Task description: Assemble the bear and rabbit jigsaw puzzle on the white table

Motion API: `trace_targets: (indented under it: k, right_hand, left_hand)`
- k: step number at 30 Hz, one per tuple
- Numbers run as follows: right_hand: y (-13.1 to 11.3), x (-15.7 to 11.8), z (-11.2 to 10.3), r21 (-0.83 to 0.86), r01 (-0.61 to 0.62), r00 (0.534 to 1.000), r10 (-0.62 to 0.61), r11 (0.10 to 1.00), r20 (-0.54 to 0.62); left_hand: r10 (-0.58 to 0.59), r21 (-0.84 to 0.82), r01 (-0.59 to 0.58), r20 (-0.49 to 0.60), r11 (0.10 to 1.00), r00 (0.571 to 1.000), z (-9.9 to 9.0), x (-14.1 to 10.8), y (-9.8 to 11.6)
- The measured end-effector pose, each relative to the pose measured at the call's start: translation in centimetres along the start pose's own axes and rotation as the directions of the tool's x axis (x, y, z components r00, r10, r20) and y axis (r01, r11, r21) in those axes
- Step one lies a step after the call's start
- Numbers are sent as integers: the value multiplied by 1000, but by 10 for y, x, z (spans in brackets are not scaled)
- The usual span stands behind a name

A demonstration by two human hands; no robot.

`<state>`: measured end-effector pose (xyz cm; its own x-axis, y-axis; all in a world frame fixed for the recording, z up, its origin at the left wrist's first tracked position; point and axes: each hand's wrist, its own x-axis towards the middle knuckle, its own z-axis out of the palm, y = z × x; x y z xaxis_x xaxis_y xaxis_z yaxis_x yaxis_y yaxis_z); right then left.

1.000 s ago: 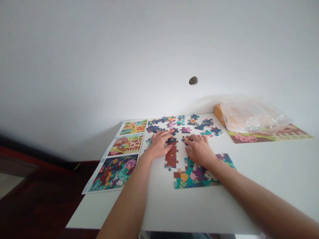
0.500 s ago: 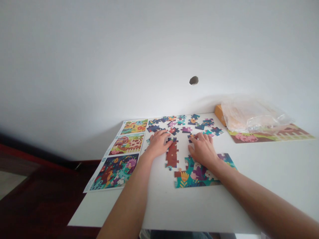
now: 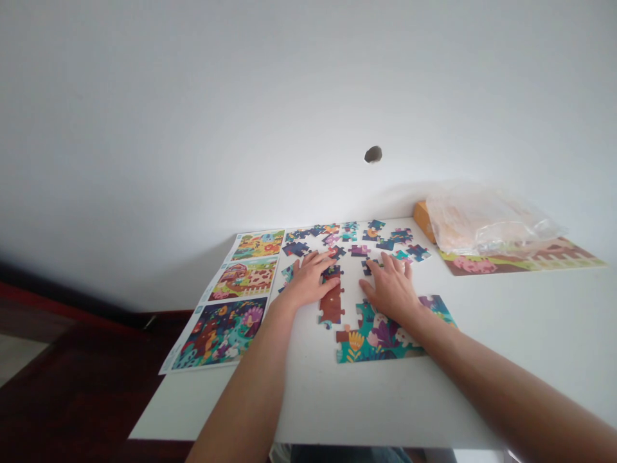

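My left hand [image 3: 309, 280] lies with fingers spread over the top of a joined brown strip of puzzle pieces [image 3: 330, 306], its thumb across the strip. My right hand [image 3: 393, 286] is flat with fingers apart, its index finger by a dark blue puzzle piece [image 3: 366, 267]. Under the right wrist runs a joined puzzle section [image 3: 359, 341] with flowers and a white animal on teal; my forearm hides part of it. Several loose pieces [image 3: 359, 251] are scattered beyond both hands.
To the left lies a picture sheet [image 3: 219, 334] with three printed scenes. At the back right, a clear plastic bag [image 3: 486, 222] rests over an orange box [image 3: 424, 222] and a finished-looking farm picture [image 3: 530, 256]. The white table [image 3: 308, 405] meets a wall [image 3: 308, 128] with a hole.
My right hand has opened out, its fingers straightening near the dark blue piece. My left fingers have shifted slightly right over the top of the brown strip.
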<state>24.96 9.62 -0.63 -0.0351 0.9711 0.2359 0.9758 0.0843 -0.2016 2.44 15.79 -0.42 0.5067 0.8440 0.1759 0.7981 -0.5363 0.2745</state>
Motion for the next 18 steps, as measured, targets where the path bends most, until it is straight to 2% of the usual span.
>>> trace_targets:
  k: [3, 10, 18]
  right_hand:
    - [0, 0, 1, 9, -2, 1000, 2, 1000, 0]
    - [-1, 0, -2, 6, -9, 1000, 9, 1000, 7]
    - [-1, 2, 4, 55, 171, 981, -176, 984, 87]
  left_hand:
    - [10, 2, -10, 10, 1000, 1000, -1, 0, 1]
    - [-46, 52, 50, -67, 997, 997, 2, 0, 0]
    - [-83, 83, 86, -44, 993, 996, 3, 2, 7]
